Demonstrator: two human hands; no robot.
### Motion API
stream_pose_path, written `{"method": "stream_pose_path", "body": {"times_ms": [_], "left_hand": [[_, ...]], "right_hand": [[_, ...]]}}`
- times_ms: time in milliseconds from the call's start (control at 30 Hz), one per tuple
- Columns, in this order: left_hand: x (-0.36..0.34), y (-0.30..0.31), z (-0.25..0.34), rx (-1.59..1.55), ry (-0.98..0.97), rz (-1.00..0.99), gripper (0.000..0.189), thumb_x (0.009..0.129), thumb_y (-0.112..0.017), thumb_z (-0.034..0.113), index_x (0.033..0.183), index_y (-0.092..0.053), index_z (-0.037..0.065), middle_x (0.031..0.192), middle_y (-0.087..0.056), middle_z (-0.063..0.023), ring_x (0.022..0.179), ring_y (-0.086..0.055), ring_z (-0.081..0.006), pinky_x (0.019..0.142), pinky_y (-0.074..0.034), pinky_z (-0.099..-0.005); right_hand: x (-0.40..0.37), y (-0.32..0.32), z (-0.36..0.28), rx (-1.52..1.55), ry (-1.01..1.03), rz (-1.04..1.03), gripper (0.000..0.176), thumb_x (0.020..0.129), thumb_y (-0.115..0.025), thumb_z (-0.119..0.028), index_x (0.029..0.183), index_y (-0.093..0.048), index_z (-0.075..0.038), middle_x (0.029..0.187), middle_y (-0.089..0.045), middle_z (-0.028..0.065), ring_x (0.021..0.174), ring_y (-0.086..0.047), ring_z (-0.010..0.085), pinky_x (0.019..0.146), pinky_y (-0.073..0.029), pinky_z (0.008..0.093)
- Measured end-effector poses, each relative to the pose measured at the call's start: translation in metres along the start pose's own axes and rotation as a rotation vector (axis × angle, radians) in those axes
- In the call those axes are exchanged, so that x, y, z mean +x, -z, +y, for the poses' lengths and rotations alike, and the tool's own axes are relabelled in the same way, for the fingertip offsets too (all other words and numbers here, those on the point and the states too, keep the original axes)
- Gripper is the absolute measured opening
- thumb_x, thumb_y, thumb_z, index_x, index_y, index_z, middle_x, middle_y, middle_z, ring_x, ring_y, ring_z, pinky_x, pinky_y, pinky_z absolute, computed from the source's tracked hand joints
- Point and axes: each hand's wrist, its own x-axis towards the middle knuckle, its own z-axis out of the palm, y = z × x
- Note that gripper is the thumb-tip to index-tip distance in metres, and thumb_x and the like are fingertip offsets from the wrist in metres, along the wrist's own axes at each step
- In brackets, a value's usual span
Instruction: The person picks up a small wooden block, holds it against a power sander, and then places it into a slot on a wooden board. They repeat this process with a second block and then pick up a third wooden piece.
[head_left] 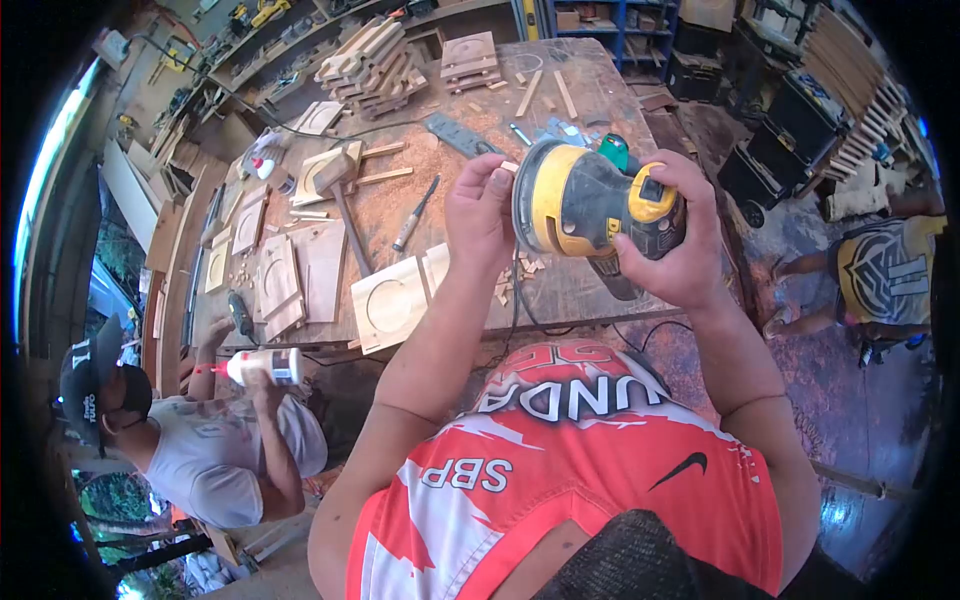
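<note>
My right hand (690, 240) is wrapped round the body of a yellow and black orbital sander (575, 200), held up above the table's near edge with its round pad turned left. Close against that pad, my left hand (480, 215) pinches a small pale piece of wood (510, 168) between thumb and fingers. Most of the piece is hidden by the fingers. Below my left wrist lies a square wooden panel (390, 305) with a circle cut in it. A mallet (342, 190) and a chisel (417, 213) rest further left on the table.
The worktable (620, 290) carries sawdust, offcuts, a metal hand plane (458, 134) and stacked wooden frames (372, 65). At left a co-worker (220, 450) holds a glue bottle (265, 367). Another person (885, 270) is at the right. Black cases (795, 135) stand behind.
</note>
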Motion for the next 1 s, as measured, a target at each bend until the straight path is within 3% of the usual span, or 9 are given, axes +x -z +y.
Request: {"method": "stream_pose_path", "body": {"times_ms": [300, 367, 1000], "left_hand": [[0.0036, 0.0035, 0.0001, -0.019, -0.012, -0.052, 0.023, 0.088, -0.069, 0.016, 0.104, -0.06, 0.002, 0.101, -0.068, -0.0097, 0.088, -0.067, -0.0173, 0.08, -0.057, -0.0304], [0.005, 0.0012, 0.0001, -0.053, -0.033, -0.033, 0.016, 0.091, -0.065, 0.007, 0.105, -0.058, 0.004, 0.092, -0.069, -0.0088, 0.08, -0.068, -0.0157, 0.071, -0.057, -0.0274], [0.0071, 0.0038, -0.0025, -0.072, -0.072, -0.047, 0.015, 0.091, -0.063, 0.004, 0.106, -0.059, 0.003, 0.095, -0.068, -0.0084, 0.083, -0.067, -0.0148, 0.074, -0.056, -0.0267]], "right_hand": [[0.0019, -0.0005, 0.0011, 0.01, -0.033, 0.005, 0.074, 0.06, -0.079, -0.001, 0.126, -0.046, -0.006, 0.122, -0.052, 0.0164, 0.118, -0.052, 0.0322, 0.102, -0.041, 0.0403], [0.0021, -0.0004, 0.0024, 0.004, -0.033, -0.001, 0.074, 0.06, -0.079, -0.001, 0.126, -0.046, -0.006, 0.122, -0.052, 0.0164, 0.118, -0.052, 0.0324, 0.103, -0.041, 0.0404], [0.0036, -0.0047, 0.0064, -0.007, -0.012, -0.012, 0.074, 0.06, -0.078, -0.001, 0.126, -0.045, -0.007, 0.121, -0.052, 0.0173, 0.118, -0.052, 0.0336, 0.102, -0.041, 0.041]]}}
